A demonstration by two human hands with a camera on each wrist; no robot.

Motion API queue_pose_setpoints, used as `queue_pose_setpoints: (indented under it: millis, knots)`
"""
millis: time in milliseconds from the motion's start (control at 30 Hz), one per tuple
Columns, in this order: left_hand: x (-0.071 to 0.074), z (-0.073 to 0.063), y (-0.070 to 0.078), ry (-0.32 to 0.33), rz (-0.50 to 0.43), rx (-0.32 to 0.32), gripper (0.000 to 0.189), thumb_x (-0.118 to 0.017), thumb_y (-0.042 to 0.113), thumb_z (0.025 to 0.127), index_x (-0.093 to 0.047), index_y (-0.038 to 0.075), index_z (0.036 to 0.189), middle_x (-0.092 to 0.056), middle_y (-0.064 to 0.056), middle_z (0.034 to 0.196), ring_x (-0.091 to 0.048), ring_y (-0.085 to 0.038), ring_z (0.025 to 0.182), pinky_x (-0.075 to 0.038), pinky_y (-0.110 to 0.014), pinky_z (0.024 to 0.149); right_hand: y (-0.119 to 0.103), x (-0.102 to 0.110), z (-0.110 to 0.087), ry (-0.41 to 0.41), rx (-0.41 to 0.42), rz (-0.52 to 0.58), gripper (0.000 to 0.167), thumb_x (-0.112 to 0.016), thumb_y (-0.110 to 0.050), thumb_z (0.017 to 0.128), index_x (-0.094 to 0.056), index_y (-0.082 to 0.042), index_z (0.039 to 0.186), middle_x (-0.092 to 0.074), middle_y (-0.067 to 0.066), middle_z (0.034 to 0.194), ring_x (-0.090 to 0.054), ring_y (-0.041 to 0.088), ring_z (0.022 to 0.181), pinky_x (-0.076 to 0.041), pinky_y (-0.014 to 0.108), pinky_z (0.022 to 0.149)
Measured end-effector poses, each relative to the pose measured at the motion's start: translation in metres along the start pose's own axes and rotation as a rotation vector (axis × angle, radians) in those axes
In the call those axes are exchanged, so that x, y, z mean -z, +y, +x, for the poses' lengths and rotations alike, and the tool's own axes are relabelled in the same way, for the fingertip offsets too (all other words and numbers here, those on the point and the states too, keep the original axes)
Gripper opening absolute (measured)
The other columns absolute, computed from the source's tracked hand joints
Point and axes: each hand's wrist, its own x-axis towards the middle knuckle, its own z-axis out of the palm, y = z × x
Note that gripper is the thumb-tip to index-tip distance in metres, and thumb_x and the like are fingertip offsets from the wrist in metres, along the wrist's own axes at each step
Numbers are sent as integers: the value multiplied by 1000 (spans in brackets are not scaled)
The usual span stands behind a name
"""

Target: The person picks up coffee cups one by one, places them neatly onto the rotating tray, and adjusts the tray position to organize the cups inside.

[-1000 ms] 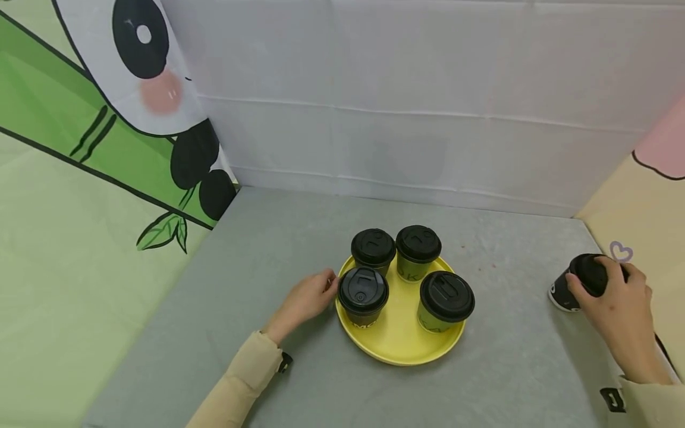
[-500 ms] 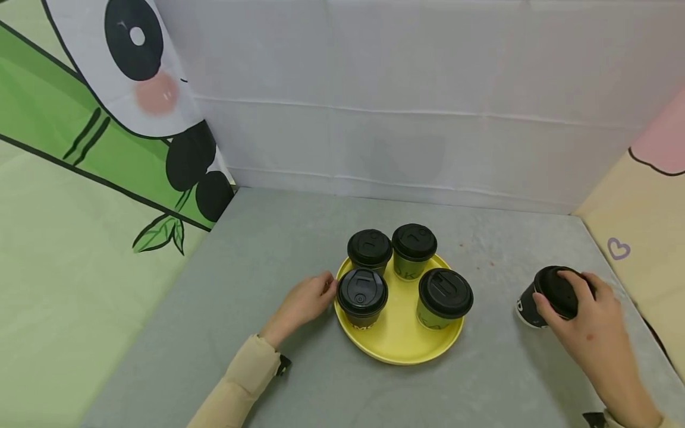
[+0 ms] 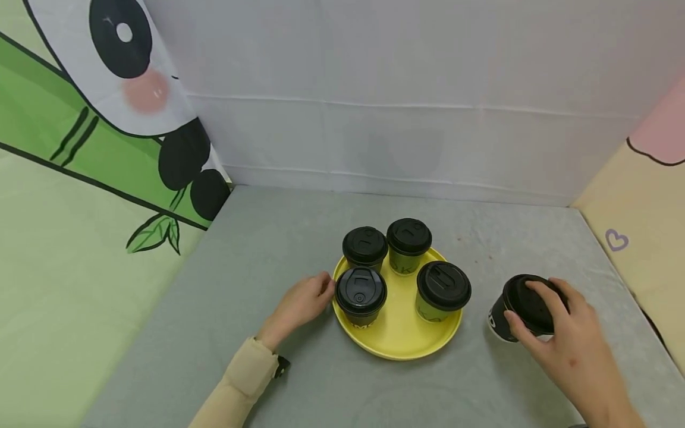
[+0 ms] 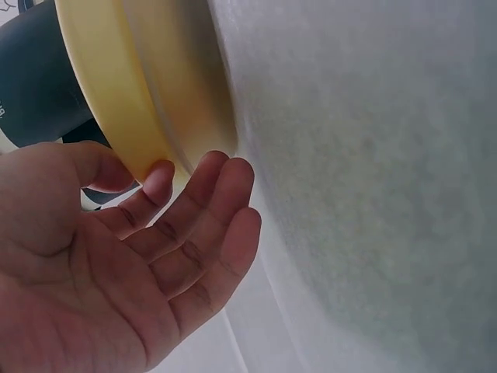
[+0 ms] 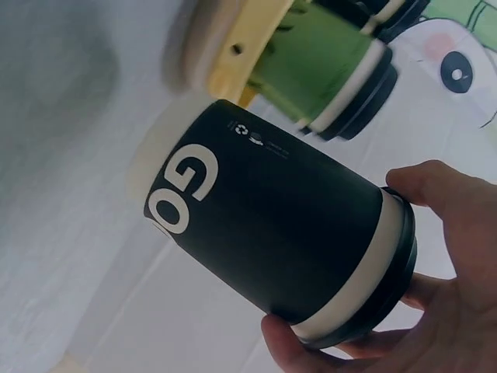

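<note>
My right hand (image 3: 575, 342) grips a black paper coffee cup (image 5: 272, 210) from above, fingers and thumb round its black lid (image 3: 527, 300). Large white "GO" lettering and a pale base band show on this cup in the right wrist view. It tilts slightly, just right of a round yellow plate (image 3: 398, 345). On the left, my left hand (image 3: 302, 303) pinches the plate's rim (image 4: 116, 101) between thumb and forefinger, the other fingers loosely bent. Several lidded paper cups stand on the plate, among them a green one (image 3: 433, 312) at its right and a dark one (image 3: 361, 303) nearest my left hand.
The cups rest on a grey cloth-covered tabletop (image 3: 299, 380). Behind it rises a white fabric backdrop (image 3: 396, 131). A green panel with cartoon drawings (image 3: 107, 249) stands at the left, a cream panel (image 3: 653, 261) at the right.
My right hand has carried the black coffee cup leftward and nearer, from the table's right edge towards the yellow plate. My left hand stays at the plate's rim.
</note>
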Motion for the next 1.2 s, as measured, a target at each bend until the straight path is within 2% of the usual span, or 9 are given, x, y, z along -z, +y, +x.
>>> queue_pose_setpoints:
  millis: [300,533,767,867,933,1067,1100,1200]
  knots:
    - [3,-2,-1,-2,-9,4,24,-48,24,105,-58,15,86,-52,3,65,-46,-12,56,-38,-29,53,-29,4,-2,-42,31,52,59,-86,-19,74,-63,-11,127,-49,30,137,-47,55,114,-36,67,90]
    - [3,-8,-1,-18,-8,4,25,-50,24,105,-56,15,83,-50,2,64,-45,-12,54,-36,-29,52,-47,1,-2,-61,105,57,64,-88,-18,70,-63,-12,128,-53,23,134,-52,48,111,-41,61,86]
    - [2,-12,2,-18,-6,-3,28,-48,26,105,-53,16,79,-47,3,62,-42,-11,53,-33,-27,51,-62,0,-5,-84,108,43,64,-87,-21,72,-62,-15,131,-51,24,137,-50,48,117,-44,63,83]
    - [1,-13,2,-17,-8,-1,28,-48,25,105,-53,16,79,-46,3,63,-41,-11,53,-33,-27,51,-68,-2,-6,-95,130,57,58,-82,-31,79,-62,-14,131,-50,25,137,-50,48,119,-43,62,86]
    - [0,-14,3,-17,-5,-1,28,-48,25,105,-53,16,80,-46,3,62,-41,-10,53,-33,-27,51,-71,-4,-6,-99,147,60,55,-73,-44,87,-62,-14,131,-51,25,137,-50,47,119,-43,61,87]
    - [-1,-16,3,-14,-3,-9,28,-48,25,105,-53,15,80,-45,3,62,-40,-10,52,-32,-27,51,-79,-8,-8,-102,173,50,62,-51,-62,94,-62,-13,130,-51,23,138,-51,45,120,-45,60,87]
    - [-1,-16,3,-15,-4,-12,28,-48,25,105,-53,15,79,-45,3,62,-40,-10,52,-32,-27,51,-81,-9,-8,-105,177,45,62,-50,-63,94,-62,-13,130,-51,22,138,-51,45,120,-46,60,86]
    - [-2,-18,2,-17,-4,-18,29,-48,26,105,-52,16,79,-43,4,61,-39,-10,51,-32,-26,50,-87,-12,-10,-129,184,31,57,-61,-57,92,-62,-15,131,-51,21,140,-51,44,121,-49,60,84]
